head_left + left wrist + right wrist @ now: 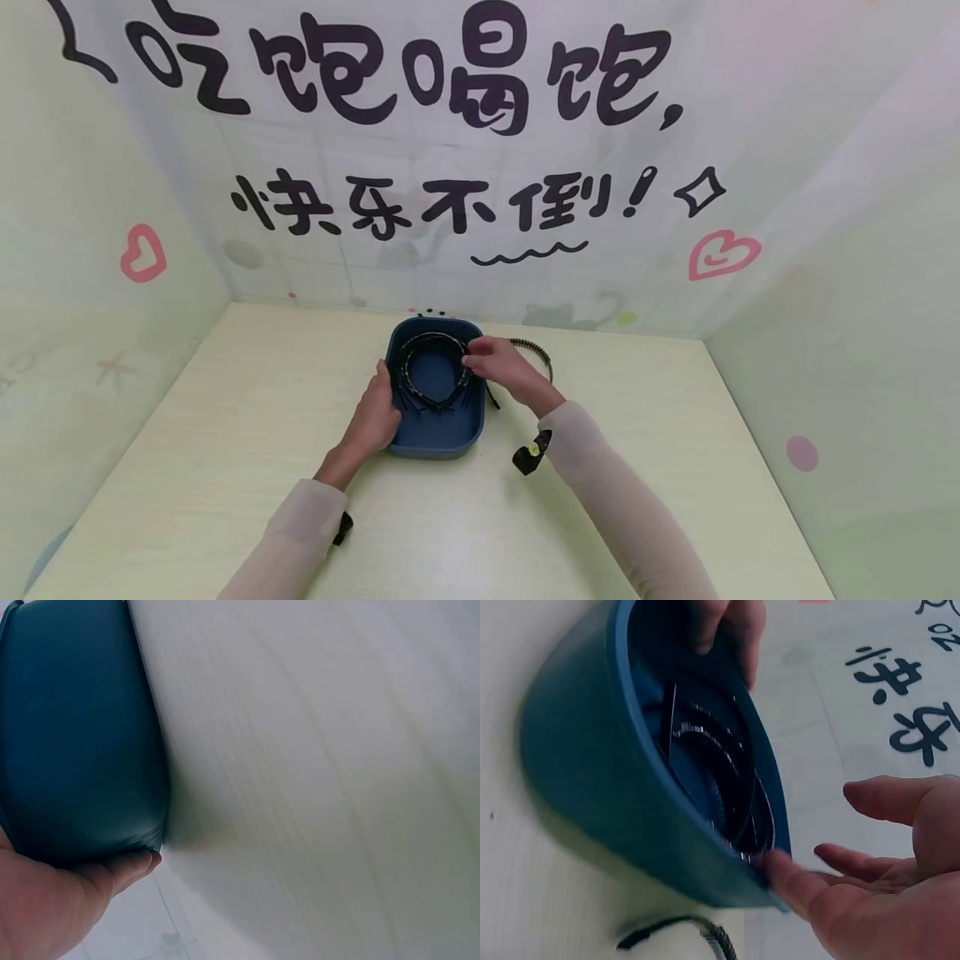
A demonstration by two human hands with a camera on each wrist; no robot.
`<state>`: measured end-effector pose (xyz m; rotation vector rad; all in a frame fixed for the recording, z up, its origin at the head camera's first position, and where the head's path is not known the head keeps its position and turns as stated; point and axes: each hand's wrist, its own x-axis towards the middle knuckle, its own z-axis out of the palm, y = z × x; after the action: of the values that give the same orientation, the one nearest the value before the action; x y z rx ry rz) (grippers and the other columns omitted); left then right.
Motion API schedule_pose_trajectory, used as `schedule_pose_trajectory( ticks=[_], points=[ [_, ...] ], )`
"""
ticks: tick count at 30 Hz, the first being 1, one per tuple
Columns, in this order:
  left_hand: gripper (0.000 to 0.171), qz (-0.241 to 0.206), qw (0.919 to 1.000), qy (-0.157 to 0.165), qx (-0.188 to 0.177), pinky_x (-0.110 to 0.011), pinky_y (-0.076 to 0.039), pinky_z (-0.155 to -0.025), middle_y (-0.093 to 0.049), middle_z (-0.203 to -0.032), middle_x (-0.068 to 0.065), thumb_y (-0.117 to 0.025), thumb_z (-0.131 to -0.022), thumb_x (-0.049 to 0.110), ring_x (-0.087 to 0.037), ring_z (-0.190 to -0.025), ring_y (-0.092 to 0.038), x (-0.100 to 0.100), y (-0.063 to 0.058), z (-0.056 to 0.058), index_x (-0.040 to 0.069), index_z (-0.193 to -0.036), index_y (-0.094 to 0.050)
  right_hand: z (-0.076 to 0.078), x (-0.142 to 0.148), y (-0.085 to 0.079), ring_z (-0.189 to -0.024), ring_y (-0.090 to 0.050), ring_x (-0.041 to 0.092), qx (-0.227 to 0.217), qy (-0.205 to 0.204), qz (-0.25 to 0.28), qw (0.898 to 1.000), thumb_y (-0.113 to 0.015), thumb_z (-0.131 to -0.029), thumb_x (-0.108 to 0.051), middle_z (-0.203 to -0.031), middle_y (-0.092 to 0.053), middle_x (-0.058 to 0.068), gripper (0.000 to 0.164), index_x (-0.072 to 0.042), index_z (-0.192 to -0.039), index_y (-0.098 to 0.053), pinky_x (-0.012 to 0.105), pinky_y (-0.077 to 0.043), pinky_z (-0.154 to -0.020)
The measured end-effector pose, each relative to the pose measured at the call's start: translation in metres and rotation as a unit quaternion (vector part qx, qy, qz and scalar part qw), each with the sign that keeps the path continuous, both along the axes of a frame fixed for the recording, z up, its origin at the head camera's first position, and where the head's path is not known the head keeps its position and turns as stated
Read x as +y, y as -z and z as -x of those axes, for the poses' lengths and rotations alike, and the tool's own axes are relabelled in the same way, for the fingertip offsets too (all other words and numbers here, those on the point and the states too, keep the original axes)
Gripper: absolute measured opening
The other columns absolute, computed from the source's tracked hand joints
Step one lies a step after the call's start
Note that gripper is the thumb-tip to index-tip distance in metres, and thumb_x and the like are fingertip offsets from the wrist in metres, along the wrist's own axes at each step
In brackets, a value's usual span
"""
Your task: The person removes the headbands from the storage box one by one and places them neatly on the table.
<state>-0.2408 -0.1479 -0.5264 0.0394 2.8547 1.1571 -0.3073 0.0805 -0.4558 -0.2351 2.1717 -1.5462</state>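
A dark blue plastic bin (pixel 435 442) sits on the table with several thin black headbands (pixel 437 406) lying in it, glinting along their bands. My left hand (pixel 377 414) grips the bin's left wall; in the right wrist view, that left hand (pixel 731 630) has digits on both sides of the rim. Over the bin's right rim reaches my right hand (pixel 501 364), thumb apart from the extended fingers. One of its fingertips (pixel 776 866) is right at the rim beside the headbands. Outside the bin, a black toothed headband (pixel 536 348) lies partly hidden behind the right hand.
The pale wood-grain table (pixel 637 467) meets a printed backdrop (pixel 420 275) right behind the bin. Similar printed sheets stand at the left and right. A black strap device (pixel 531 452) hangs at the right wrist.
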Motion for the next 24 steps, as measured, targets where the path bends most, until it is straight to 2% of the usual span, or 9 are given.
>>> schedule_pose_trajectory(
  ticks=[3,6,12,18,24],
  points=[
    [0.078,-0.005,1.0,0.0,0.002,-0.055,-0.042,-0.101,-0.018,-0.156,-0.036,-0.041,-0.091,-0.008,-0.048,-0.134,-0.039,-0.001,-0.001,0.0,-0.011,-0.154,0.004,-0.004,-0.012,0.001,-0.142,-0.039,0.032,0.009,-0.019,-0.046,0.999,-0.057,-0.1,-0.019,-0.155,-0.038,0.017,0.059,0.0,-0.152,-0.036,0.047,-0.036,-0.113],
    [0.078,-0.007,1.0,0.001,0.002,-0.056,-0.041,-0.103,-0.018,-0.156,-0.036,-0.041,-0.091,-0.008,-0.047,-0.136,-0.037,-0.001,-0.001,-0.001,-0.011,-0.154,0.004,-0.007,-0.022,0.002,-0.145,-0.034,0.033,0.001,-0.021,-0.066,0.998,-0.058,-0.099,-0.024,-0.158,-0.033,0.017,0.065,-0.001,-0.154,-0.031,0.049,-0.031,-0.116],
    [0.078,-0.005,1.0,0.001,0.0,-0.056,-0.039,-0.105,-0.018,-0.156,-0.036,-0.042,-0.091,-0.008,-0.048,-0.138,-0.034,-0.001,-0.001,-0.001,-0.011,-0.154,0.004,-0.012,-0.032,0.003,-0.142,-0.038,0.035,0.002,-0.001,-0.067,0.998,-0.06,-0.098,-0.021,-0.156,-0.034,0.02,0.067,0.001,-0.153,-0.03,0.05,-0.035,-0.113],
    [0.077,0.0,1.0,-0.003,-0.001,-0.055,-0.042,-0.1,-0.018,-0.157,-0.035,-0.042,-0.092,-0.008,-0.048,-0.133,-0.04,-0.001,-0.001,-0.001,-0.011,-0.154,0.003,-0.01,-0.034,0.002,-0.114,-0.063,0.034,0.02,0.051,-0.05,0.997,-0.059,-0.098,-0.012,-0.146,-0.047,0.024,0.06,0.002,-0.151,-0.034,0.041,-0.052,-0.096],
    [0.078,0.004,1.0,-0.004,-0.007,-0.055,-0.044,-0.098,-0.019,-0.156,-0.035,-0.043,-0.092,-0.007,-0.048,-0.13,-0.043,-0.001,-0.001,0.0,-0.01,-0.154,0.004,-0.009,-0.037,0.007,-0.09,-0.072,0.028,0.041,0.089,-0.043,0.994,-0.063,-0.095,-0.007,-0.114,-0.069,0.021,0.039,0.009,-0.131,-0.058,0.03,-0.059,-0.073]
  ],
)
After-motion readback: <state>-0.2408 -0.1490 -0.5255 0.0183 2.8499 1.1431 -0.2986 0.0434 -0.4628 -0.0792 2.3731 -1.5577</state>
